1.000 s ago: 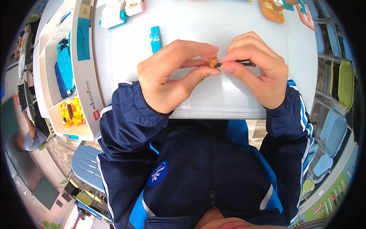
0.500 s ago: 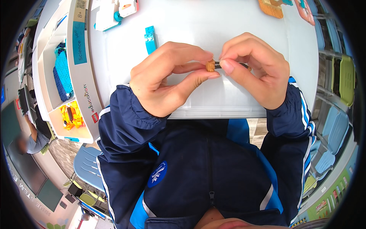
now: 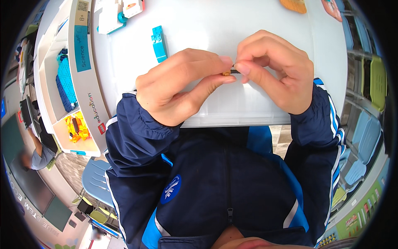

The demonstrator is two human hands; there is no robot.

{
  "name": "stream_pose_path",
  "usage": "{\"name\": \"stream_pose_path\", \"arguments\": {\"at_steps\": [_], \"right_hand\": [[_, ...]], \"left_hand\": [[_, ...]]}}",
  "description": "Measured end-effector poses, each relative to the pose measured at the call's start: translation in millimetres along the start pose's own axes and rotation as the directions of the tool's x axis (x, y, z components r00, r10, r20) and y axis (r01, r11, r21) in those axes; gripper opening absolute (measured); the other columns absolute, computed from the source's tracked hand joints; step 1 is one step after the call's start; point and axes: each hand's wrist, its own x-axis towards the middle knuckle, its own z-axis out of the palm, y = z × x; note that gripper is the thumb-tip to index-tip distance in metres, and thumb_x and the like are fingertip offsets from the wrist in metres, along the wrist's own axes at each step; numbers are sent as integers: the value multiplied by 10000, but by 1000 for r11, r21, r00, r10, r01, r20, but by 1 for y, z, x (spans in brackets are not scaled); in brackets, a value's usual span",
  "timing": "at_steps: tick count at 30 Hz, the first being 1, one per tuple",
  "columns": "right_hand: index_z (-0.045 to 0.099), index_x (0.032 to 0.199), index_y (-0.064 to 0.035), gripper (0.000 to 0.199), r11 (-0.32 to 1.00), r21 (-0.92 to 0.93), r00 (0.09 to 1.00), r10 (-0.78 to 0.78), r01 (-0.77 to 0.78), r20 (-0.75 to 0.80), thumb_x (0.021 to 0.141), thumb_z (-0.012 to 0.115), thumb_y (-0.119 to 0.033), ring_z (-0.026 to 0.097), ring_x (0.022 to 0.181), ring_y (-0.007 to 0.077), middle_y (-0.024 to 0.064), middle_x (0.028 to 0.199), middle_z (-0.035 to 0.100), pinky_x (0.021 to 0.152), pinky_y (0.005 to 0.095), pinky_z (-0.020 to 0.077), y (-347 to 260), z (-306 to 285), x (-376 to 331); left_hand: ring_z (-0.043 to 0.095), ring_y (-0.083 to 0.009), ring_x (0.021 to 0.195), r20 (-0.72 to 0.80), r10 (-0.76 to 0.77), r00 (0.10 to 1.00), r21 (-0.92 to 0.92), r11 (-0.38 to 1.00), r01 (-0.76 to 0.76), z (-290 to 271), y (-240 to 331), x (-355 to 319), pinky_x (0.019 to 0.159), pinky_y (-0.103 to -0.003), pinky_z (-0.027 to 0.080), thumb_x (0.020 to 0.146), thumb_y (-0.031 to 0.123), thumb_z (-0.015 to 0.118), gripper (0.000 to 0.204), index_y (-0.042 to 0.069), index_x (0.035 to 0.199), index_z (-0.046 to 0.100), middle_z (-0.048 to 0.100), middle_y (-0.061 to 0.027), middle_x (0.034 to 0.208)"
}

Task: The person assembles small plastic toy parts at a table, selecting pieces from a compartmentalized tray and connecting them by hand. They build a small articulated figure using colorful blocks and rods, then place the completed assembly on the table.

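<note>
Over the white table, both hands meet around two small parts. My left hand pinches a small tan building piece between thumb and fingers, which cover most of it. A thin dark rod-like piece joins or touches its right end; whether the two are locked together I cannot tell. The thumb and index finger of my right hand close on that dark piece. Left of the hands lies a teal studded brick, untouched.
Along the left edge stands a white compartment tray holding teal and blue parts and yellow bricks. At the far side are a white-and-teal assembly, a tan piece and a pink piece. A person is beyond the tray.
Both hands have shifted slightly, the left one a little leftward. The tan piece is more covered by my left fingers, and the right fingertips are closer to it.
</note>
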Motion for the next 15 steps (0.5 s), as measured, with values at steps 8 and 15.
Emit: {"name": "stream_pose_path", "arguments": {"at_steps": [8,15], "right_hand": [[651,952,-2,30,1000,-15,999,16,-17,-37,935,670,13,689,814,155,68,906,667,705,249,602,5,7,-3],[678,958,-3,23,995,98,999,22,-18,-38,945,686,-21,693,833,144,57,914,678,692,236,593,7,8,-3]], "left_hand": [[748,-296,882,18,71,997,6,997,-71,2,-3,1,781,-340,604,743,-137,809,297,-102,1020,706,740,-199,949],[748,-289,899,16,61,998,23,998,-61,3,-1,1,789,-336,615,761,-128,802,304,-102,1046,700,738,-199,959]]}}
